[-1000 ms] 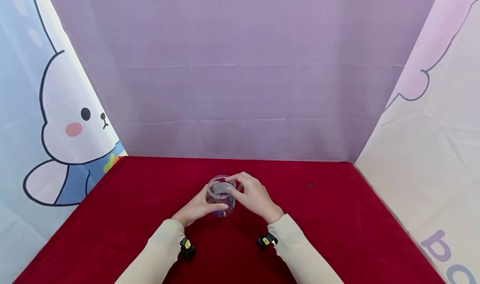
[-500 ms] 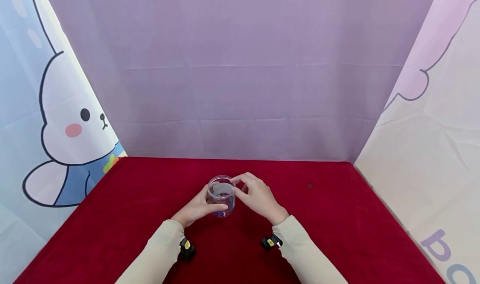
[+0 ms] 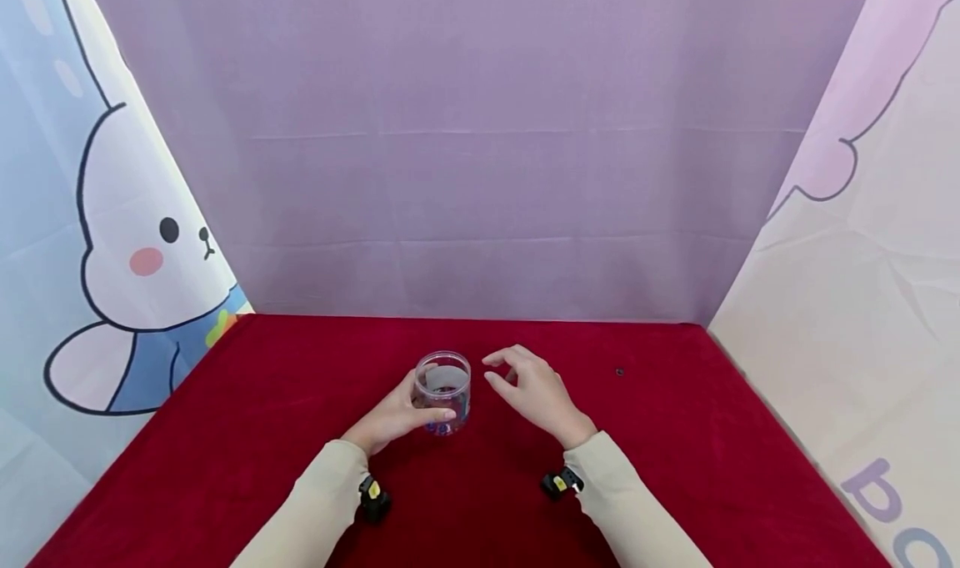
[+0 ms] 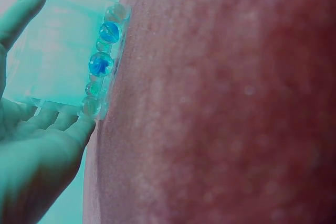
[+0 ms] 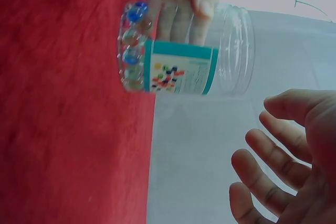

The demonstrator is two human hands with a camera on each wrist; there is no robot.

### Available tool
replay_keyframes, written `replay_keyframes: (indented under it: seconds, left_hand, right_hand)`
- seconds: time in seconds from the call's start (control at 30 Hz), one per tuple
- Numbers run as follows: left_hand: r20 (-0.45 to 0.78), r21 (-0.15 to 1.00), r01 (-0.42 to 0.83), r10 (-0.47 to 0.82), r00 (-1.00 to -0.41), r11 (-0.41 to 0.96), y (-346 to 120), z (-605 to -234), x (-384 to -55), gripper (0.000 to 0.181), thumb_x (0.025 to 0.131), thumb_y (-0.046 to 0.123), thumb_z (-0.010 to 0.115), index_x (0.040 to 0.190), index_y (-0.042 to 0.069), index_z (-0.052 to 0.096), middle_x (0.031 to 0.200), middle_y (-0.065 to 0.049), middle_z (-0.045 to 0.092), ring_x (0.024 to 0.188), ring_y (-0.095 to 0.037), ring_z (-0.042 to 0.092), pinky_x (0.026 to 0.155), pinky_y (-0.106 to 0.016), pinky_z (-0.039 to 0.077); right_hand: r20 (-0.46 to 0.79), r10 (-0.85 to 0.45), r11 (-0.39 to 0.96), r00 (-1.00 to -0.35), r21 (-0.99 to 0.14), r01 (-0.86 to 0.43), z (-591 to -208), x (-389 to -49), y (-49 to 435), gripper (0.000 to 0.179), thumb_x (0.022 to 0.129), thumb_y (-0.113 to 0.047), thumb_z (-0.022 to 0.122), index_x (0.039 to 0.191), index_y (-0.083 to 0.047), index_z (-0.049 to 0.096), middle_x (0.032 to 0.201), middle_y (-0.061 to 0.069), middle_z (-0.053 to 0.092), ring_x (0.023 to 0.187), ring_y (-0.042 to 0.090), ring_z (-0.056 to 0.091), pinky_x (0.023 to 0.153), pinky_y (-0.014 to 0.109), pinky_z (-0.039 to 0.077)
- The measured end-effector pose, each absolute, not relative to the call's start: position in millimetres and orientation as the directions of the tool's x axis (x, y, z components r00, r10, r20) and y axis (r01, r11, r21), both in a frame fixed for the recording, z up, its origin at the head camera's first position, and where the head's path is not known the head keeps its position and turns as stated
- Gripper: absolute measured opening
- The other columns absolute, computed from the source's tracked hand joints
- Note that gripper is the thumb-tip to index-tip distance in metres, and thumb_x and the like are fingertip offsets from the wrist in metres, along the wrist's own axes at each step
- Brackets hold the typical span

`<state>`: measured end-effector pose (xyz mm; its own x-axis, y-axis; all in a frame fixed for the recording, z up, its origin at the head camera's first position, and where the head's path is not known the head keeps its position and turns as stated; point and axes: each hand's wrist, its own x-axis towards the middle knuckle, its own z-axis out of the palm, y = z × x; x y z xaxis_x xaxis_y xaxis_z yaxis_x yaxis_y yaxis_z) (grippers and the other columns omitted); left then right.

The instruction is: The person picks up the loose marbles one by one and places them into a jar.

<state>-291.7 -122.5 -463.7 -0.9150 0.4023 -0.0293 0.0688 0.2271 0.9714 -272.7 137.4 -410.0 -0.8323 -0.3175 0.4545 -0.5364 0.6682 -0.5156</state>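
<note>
A clear plastic jar (image 3: 444, 384) without a lid stands in the middle of the head view, gripped around its side by my left hand (image 3: 397, 414). Glass marbles (image 5: 132, 56), some with blue swirls, lie in a layer at its bottom. The right wrist view shows a teal-edged label (image 5: 181, 68) on the jar's wall. My right hand (image 3: 536, 391) is just right of the jar, apart from it, fingers loosely bent with nothing between them. In the left wrist view the left thumb (image 4: 26, 11) and fingers lie on opposite sides of the jar.
A small dark round object (image 3: 619, 372) lies on the red cloth (image 3: 697, 459) to the right of the right hand. A purple curtain (image 3: 480, 151) rises behind the table, with printed cloth panels at both sides.
My right hand has drawn away from the jar's mouth, moving right. The left hand and jar have stayed in place.
</note>
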Motion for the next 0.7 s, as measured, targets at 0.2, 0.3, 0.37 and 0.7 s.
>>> replay_keyframes:
  seconds: [0.2,0.3,0.37,0.7]
  left_hand:
    - [-0.024,0.971,0.076,0.406,-0.914,0.228,-123,-463,-291,0.097,0.087,0.031,0.081,0.159,0.017,0.018,0.148,-0.009,0.045,0.136,-0.03,0.041,0.108,-0.054,0.038]
    - [-0.025,0.971,0.074,0.406,-0.914,0.226,-123,-463,-290,0.097,0.087,0.031,0.08,0.159,0.017,0.017,0.149,-0.009,0.043,0.137,-0.03,0.039,0.109,-0.054,0.038]
    - [-0.026,0.972,0.072,0.41,-0.912,0.223,-124,-463,-290,0.098,0.087,0.03,0.08,0.16,0.018,0.016,0.149,-0.009,0.042,0.138,-0.03,0.039,0.108,-0.053,0.038]
    - [-0.018,0.971,0.082,0.411,-0.911,0.226,-125,-463,-290,0.093,0.087,0.03,0.08,0.158,0.015,0.02,0.148,-0.015,0.043,0.135,-0.031,0.041,0.105,-0.052,0.042]
  right_hand:
    - [0.438,-0.283,0.688,-0.853,-0.528,-0.499,-415,-274,151,0.025,0.093,-0.022,0.074,0.118,-0.02,0.071,0.112,-0.007,0.064,0.079,0.006,0.058,0.062,0.028,0.051]
    - [0.429,-0.274,0.697,-0.861,-0.528,-0.485,-417,-275,157,0.025,0.093,-0.022,0.074,0.118,-0.019,0.071,0.112,-0.007,0.064,0.079,0.006,0.058,0.063,0.029,0.051]
    - [0.421,-0.267,0.704,-0.867,-0.529,-0.474,-418,-274,160,0.025,0.093,-0.022,0.074,0.118,-0.019,0.071,0.112,-0.006,0.064,0.078,0.007,0.058,0.063,0.03,0.051]
    - [0.381,-0.235,0.741,-0.894,-0.525,-0.418,-421,-277,181,0.022,0.095,-0.023,0.072,0.117,-0.021,0.071,0.112,-0.005,0.065,0.079,0.007,0.058,0.063,0.031,0.05]
